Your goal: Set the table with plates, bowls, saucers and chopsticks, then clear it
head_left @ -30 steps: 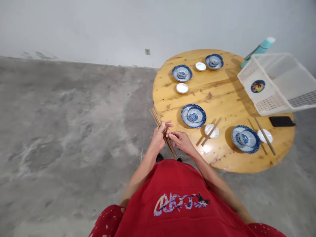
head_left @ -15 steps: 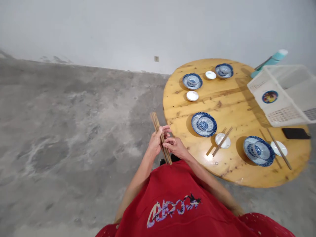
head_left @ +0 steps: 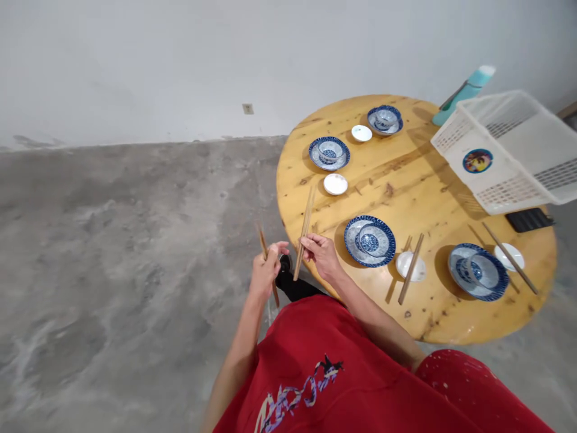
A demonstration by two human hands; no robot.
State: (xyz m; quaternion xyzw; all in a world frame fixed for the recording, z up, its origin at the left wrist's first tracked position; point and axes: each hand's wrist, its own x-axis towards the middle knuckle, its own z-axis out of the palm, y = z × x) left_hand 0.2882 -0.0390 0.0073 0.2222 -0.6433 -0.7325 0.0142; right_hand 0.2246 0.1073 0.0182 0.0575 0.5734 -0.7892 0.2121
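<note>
Beside a round wooden table (head_left: 408, 180), I stand over a concrete floor (head_left: 135, 252) in a red shirt (head_left: 324, 367), wooden chopsticks gripped in both hands. My left hand (head_left: 265, 272) closes tightly around one set of chopsticks (head_left: 264, 248), just off the table's edge and above the floor. My right hand (head_left: 321, 255) pinches another set of chopsticks (head_left: 305, 225) in a narrow grip at the table's rim, their tips angled up over the wood. How many sticks each hand holds, I cannot tell.

Just beyond my right hand sits a blue-and-white plate (head_left: 369, 242) with a bowl on it. Farther right, a pair of chopsticks (head_left: 411, 268) lies across a small white dish (head_left: 408, 266), and another pair (head_left: 508, 255) rests on a second white dish (head_left: 511, 257) beside a blue-and-white plate (head_left: 478, 272). Two more plates with bowls (head_left: 329, 152) (head_left: 384, 120) and two small white dishes (head_left: 335, 184) (head_left: 361, 133) stand at the far side. A white plastic basket (head_left: 505, 150) sits on the far right of the table, its corner over a black phone (head_left: 528, 219), with a teal bottle (head_left: 464, 90) behind it.
</note>
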